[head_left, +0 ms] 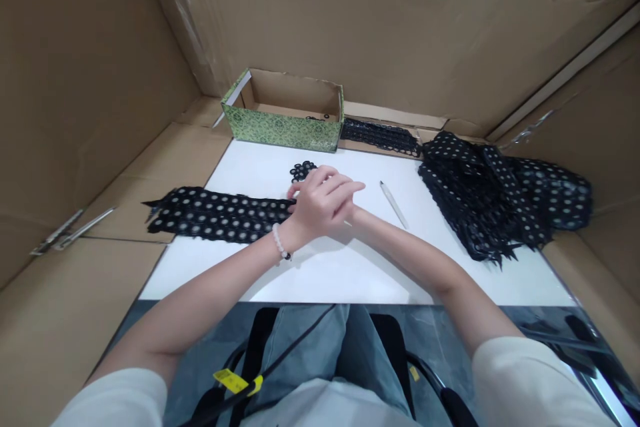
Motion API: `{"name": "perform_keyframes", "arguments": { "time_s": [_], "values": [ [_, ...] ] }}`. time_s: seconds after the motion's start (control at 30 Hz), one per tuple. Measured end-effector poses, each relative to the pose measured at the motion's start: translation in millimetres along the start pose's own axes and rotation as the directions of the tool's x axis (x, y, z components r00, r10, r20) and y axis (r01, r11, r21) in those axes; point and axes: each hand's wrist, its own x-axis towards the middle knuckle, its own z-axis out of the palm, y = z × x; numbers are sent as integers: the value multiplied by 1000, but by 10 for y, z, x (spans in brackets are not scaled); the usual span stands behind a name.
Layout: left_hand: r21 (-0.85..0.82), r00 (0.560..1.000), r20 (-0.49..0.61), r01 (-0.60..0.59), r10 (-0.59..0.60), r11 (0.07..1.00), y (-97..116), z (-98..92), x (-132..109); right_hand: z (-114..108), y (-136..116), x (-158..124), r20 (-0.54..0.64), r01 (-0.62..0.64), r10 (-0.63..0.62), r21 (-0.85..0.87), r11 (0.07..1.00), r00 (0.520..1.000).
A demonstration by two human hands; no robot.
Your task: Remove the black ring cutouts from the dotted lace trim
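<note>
My left hand (324, 201), with a beaded bracelet at its wrist, lies across my right hand (295, 191). Its fingers stretch to the right, slightly apart. Most of my right hand is hidden underneath, with only fingertips showing on the left side. A flat black strip with white dots (220, 215), apparently fabric, extends leftward from beneath the hands, and its right end is covered. Just behind the hands is a small cluster of black ring-edged round pieces (301, 171). Whether the right fingers grip anything cannot be seen.
A green patterned box (285, 132), open on top, stands at the back with small dark bits inside. Beside it lies black openwork strip material (380, 135). A white pen (394, 204) rests right of the hands. Dotted black material (480, 193) is heaped at right. Cardboard walls (380, 27) surround the white table (200, 273).
</note>
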Motion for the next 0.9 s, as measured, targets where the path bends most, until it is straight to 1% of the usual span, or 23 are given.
{"name": "perform_keyframes", "arguments": {
  "time_s": [0.03,0.07,0.1,0.17,0.23,0.3,0.33,0.37,0.4,0.43,0.47,0.5,0.53,0.57,0.63,0.67,0.7,0.73,0.77,0.8,0.83,0.87,0.9],
  "values": [
    [8,999,-12,43,-43,999,-10,17,5,-136,97,-144,-13,-44,44,-5,999,999],
    [21,996,-14,88,-88,996,-20,43,7,-273,191,-289,3,-78,78,-5,997,997],
    [35,989,8,144,-145,989,-34,78,3,-403,276,-430,16,-96,96,-6,995,995],
    [47,958,129,253,-257,966,-70,173,-22,-630,409,-682,45,-125,125,-2,992,991],
    [26,896,306,329,-321,944,-120,282,-61,-812,489,-880,70,-197,192,74,978,979],
    [-2,827,452,375,-333,927,-176,372,-95,-968,526,-1029,-9,-256,259,118,959,966],
    [-8,802,494,390,-335,921,-204,400,-105,-1041,535,-1088,-75,-281,288,94,955,955],
    [-10,786,516,402,-340,915,-231,412,-110,-1108,542,-1140,-167,-317,316,19,948,934],
    [-12,780,522,413,-347,911,-257,408,-109,-1168,548,-1184,-290,-382,336,-118,917,896],
    [-16,775,524,424,-353,906,-282,389,-103,-1215,557,-1221,-395,-463,341,-269,845,853],
    [-20,769,530,434,-359,901,-305,358,-95,-1247,569,-1252,-460,-531,344,-375,760,818],
    [-20,758,541,444,-364,896,-325,319,-87,-1259,585,-1277,-486,-571,354,-429,700,799],
    [-14,745,557,451,-368,892,-342,279,-78,-1254,604,-1296,-475,-586,372,-463,665,798],
    [-1,730,575,453,-370,892,-353,241,-72,-1234,625,-1310,-444,-582,389,-485,653,807],
    [37,703,599,454,-383,890,-357,192,-68,-1173,669,-1331,-379,-542,390,-530,652,839],
    [54,698,597,457,-395,888,-349,186,-70,-1145,690,-1340,-358,-517,375,-540,664,855],
    [67,698,587,463,-410,884,-337,191,-75,-1126,709,-1349,-348,-494,354,-520,697,868],
    [72,704,573,467,-420,881,-322,207,-82,-1116,725,-1358,-351,-471,334,-460,753,875],
    [70,716,558,462,-419,884,-307,230,-89,-1116,737,-1368,-355,-446,324,-350,824,877],
    [62,733,546,447,-405,892,-295,255,-96,-1121,744,-1377,-355,-408,325,-188,893,876],
    [50,750,539,427,-384,903,-286,280,-101,-1127,743,-1386,-344,-354,337,16,935,876],
    [39,761,537,409,-364,912,-281,302,-104,-1128,733,-1392,-321,-282,352,245,927,879],
    [32,766,537,401,-354,916,-280,318,-105,-1121,715,-1396,-288,-199,358,462,865,888]
  ]
}}
